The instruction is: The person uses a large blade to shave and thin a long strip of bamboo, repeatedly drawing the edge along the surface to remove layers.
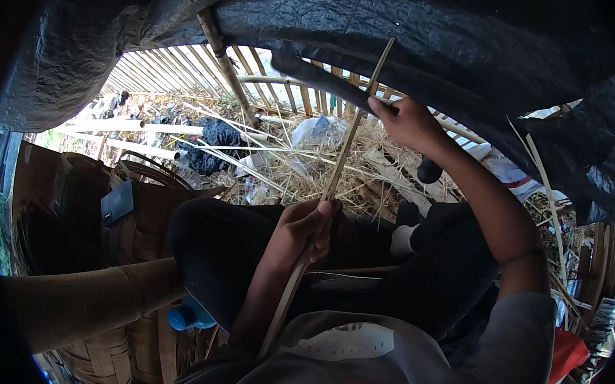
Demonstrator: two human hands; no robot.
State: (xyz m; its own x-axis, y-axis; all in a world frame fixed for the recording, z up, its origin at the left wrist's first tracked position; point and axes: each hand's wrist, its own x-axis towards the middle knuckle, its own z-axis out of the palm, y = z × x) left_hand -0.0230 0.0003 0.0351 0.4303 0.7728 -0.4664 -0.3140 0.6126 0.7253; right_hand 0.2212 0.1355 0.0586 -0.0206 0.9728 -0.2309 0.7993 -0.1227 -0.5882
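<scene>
A long, thin bamboo strip [343, 155] slants from beside my torso up past my right hand. My left hand [301, 230] is closed around it in front of my lap, thumb on top. Farther up, my right hand [407, 124] grips a dark, broad-bladed knife [321, 77], its blade pointing left and its edge area crossing the strip. A rounded dark end, seemingly the knife's handle butt [429, 170], shows below my right wrist. The fingers of my right hand partly hide the handle.
A thick bamboo pole [97, 295] runs in from the left beside woven baskets [143, 351]. A phone-like flat object [117, 203] lies on the left. Straw and shavings [366, 160] cover the ground ahead. Dark plastic sheeting [436, 38] hangs overhead near a slatted bamboo fence [181, 68].
</scene>
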